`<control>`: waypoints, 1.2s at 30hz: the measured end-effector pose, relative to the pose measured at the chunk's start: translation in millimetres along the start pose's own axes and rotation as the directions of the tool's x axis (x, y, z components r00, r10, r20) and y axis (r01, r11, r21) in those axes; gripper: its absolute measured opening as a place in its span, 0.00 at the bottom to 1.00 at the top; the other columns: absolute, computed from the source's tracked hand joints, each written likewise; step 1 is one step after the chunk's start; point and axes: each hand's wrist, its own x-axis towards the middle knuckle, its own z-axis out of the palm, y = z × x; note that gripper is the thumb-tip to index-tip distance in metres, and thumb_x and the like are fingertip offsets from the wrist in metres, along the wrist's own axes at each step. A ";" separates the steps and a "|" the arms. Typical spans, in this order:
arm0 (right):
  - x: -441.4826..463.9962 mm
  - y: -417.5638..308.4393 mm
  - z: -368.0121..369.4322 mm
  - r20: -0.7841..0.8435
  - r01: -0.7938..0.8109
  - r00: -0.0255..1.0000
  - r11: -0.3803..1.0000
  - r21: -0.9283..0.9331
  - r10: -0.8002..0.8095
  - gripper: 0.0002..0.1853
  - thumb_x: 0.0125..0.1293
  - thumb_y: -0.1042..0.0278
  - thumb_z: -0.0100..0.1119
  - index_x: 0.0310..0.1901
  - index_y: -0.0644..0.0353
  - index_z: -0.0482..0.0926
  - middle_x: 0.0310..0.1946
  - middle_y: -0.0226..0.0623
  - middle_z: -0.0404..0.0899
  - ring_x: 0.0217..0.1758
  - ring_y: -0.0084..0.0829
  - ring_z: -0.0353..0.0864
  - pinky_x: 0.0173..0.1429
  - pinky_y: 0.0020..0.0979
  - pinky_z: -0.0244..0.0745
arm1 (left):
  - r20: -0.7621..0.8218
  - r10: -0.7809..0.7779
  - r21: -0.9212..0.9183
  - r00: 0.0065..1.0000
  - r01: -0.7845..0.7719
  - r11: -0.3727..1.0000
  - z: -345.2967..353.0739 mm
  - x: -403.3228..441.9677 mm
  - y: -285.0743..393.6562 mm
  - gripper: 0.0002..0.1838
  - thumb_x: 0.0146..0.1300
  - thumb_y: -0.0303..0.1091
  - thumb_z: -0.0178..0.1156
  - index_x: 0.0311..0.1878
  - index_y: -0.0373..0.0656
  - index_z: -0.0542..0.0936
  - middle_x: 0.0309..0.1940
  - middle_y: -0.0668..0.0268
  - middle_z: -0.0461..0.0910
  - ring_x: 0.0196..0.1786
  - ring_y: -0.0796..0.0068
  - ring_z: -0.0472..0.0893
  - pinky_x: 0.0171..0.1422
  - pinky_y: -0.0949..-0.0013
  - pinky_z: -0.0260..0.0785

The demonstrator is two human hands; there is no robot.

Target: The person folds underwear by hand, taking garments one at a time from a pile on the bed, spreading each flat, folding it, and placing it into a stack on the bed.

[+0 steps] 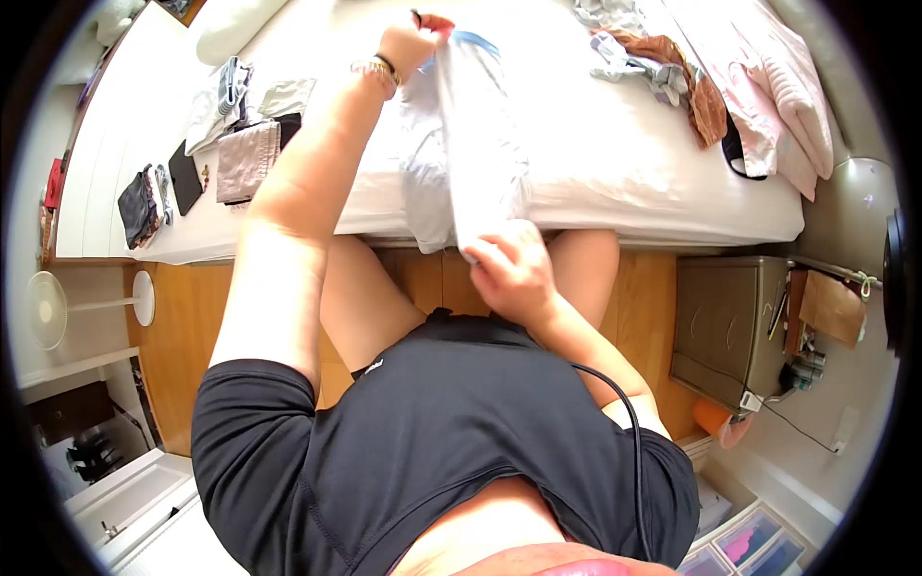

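A light blue-grey garment (471, 125) lies lengthwise over the bed in front of me, its near end at the mattress edge. My left hand (415, 43), with a bracelet and a dark band at the wrist, is closed on the garment's far end, beside its blue edge. At the near end, my right hand (514, 272) pinches the garment's edge just off the mattress. The cloth stretches between both hands, with one part folded lengthwise.
Folded clothes (248, 161) and a black flat item (185, 179) lie on the bed's left. Crumpled clothes (663, 67) and pink bedding (783, 86) are at the right. A grey cabinet (715, 326) stands right of my legs, a fan (48, 310) at far left.
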 end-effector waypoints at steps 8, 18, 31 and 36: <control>7.0 -2.3 64.4 0.321 0.147 0.939 0.987 -0.058 -0.121 0.09 0.52 0.70 0.55 0.36 0.57 0.77 0.32 0.32 0.72 0.36 0.32 0.73 0.43 0.33 0.67 | -0.110 -0.213 -0.015 0.971 0.212 0.977 -16.8 -11.0 -62.1 0.24 0.50 0.19 0.57 0.54 0.44 0.79 0.46 0.63 0.80 0.46 0.75 0.78 0.51 0.72 0.71; 64.1 62.1 39.6 0.301 -0.346 0.908 0.927 0.146 0.292 0.11 0.59 0.65 0.63 0.41 0.60 0.80 0.33 0.40 0.82 0.36 0.39 0.82 0.44 0.36 0.77 | -0.056 -0.483 0.284 0.874 0.478 0.831 -39.7 -24.0 -39.3 0.40 0.52 0.44 0.72 0.65 0.38 0.66 0.42 0.59 0.79 0.38 0.73 0.79 0.38 0.70 0.73; 224.7 219.5 53.6 0.389 -0.858 0.448 0.264 0.441 0.805 0.20 0.53 0.69 0.73 0.47 0.65 0.78 0.40 0.36 0.81 0.36 0.26 0.80 0.42 0.27 0.74 | 0.341 -0.638 -0.246 0.690 0.721 0.648 -66.7 13.5 -52.0 0.12 0.58 0.38 0.70 0.32 0.48 0.74 0.19 0.76 0.72 0.19 0.90 0.70 0.15 0.88 0.52; 278.6 232.1 36.1 0.332 -0.743 0.660 0.517 0.426 0.674 0.20 0.51 0.72 0.72 0.47 0.64 0.79 0.33 0.31 0.80 0.29 0.21 0.75 0.32 0.24 0.71 | 0.147 -0.547 -0.366 0.824 0.559 0.744 -81.5 47.1 -0.4 0.17 0.58 0.27 0.67 0.49 0.40 0.72 0.34 0.65 0.79 0.32 0.78 0.81 0.26 0.82 0.73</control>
